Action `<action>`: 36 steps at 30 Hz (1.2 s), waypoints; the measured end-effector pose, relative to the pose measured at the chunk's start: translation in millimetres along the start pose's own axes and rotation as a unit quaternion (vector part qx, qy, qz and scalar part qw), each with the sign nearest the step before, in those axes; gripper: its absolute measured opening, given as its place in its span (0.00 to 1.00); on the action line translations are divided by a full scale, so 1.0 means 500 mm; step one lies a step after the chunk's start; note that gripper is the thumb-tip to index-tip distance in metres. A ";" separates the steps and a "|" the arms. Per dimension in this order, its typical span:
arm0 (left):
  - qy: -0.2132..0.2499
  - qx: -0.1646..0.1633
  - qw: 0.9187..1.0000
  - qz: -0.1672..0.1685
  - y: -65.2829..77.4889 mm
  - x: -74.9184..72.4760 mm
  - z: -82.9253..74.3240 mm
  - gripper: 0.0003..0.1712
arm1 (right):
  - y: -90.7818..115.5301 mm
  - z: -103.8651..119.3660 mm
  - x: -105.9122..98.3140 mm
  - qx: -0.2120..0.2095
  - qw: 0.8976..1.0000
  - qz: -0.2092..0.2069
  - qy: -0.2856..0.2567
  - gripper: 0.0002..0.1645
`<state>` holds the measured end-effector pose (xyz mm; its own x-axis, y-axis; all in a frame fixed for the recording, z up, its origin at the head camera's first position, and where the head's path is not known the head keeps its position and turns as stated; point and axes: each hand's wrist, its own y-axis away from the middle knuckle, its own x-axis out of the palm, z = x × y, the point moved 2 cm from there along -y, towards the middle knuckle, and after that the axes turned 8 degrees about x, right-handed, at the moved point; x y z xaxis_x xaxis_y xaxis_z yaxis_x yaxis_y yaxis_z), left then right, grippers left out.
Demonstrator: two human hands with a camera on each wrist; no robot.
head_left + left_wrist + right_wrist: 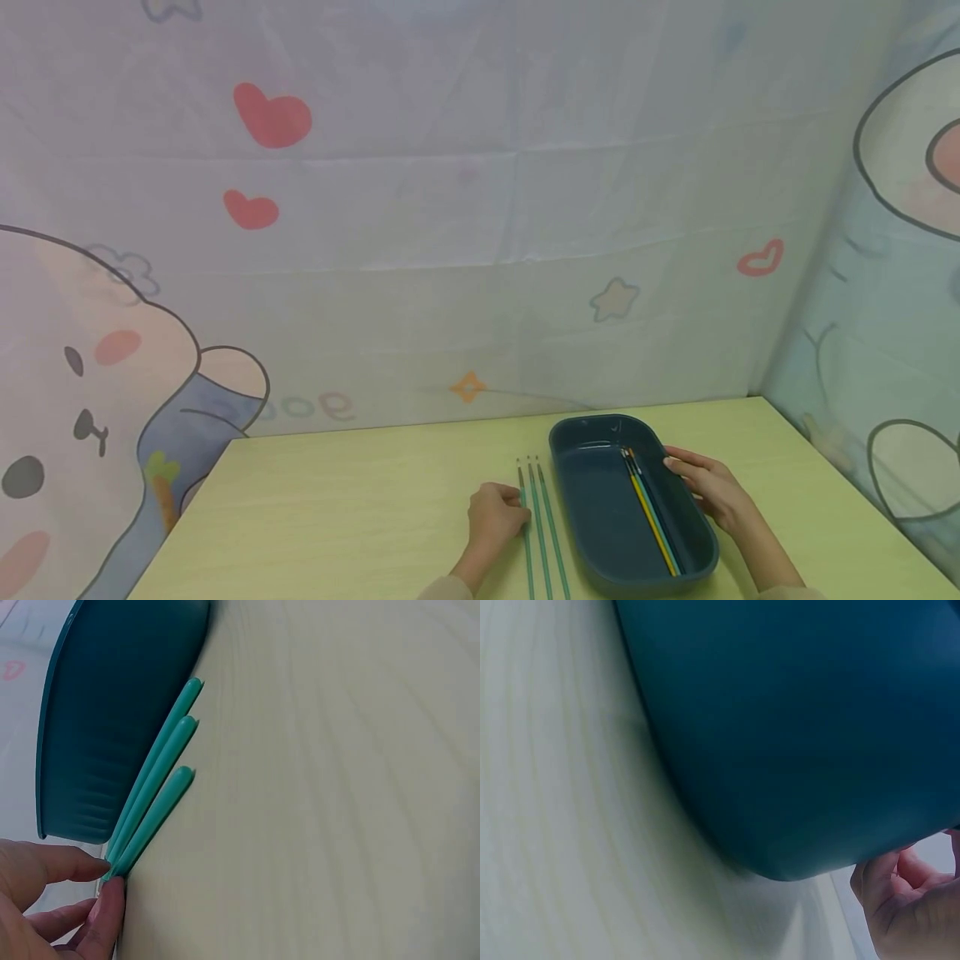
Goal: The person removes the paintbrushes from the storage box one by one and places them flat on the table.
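Left hand (497, 518) pinches a green brush (528, 554); right hand (712, 490) grips the tray (603, 517). A sideways nudge could roll neighbouring brushes (540, 533).

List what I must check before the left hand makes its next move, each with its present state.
1. Left hand at the leftmost green brush: ok, thumb and finger pinch it.
2. Firmness of that pinch: cannot tell.
3. Right hand on the tray: ok, it grips the right rim.
4. Bare space inside the tray: ok, to the left of the yellow brush.
5. All green brushes lying in the tray: not ok, the leftmost and the other two green brushes are on the table, left of it.
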<state>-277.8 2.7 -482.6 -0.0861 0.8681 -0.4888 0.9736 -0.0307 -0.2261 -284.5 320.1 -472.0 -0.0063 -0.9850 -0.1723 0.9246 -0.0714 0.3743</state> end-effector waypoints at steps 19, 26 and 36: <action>0.046 0.011 0.999 -0.026 -0.004 -0.005 -0.026 0.15 | 0.002 0.000 0.001 -0.006 1.000 0.001 -0.011 0.41; 0.075 0.010 0.997 -0.025 -0.008 -0.003 -0.046 0.13 | 0.005 0.002 0.002 -0.006 1.000 0.002 -0.007 0.40; 0.107 0.022 0.993 -0.044 -0.012 0.002 -0.082 0.12 | 0.000 0.002 0.002 0.001 1.000 -0.007 -0.010 0.40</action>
<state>-275.2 24.0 -447.4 -0.1191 0.9535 -0.2770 0.9536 0.0321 -0.2994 -285.0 319.2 -471.4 -0.0264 -0.9870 -0.1586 0.9233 -0.0849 0.3746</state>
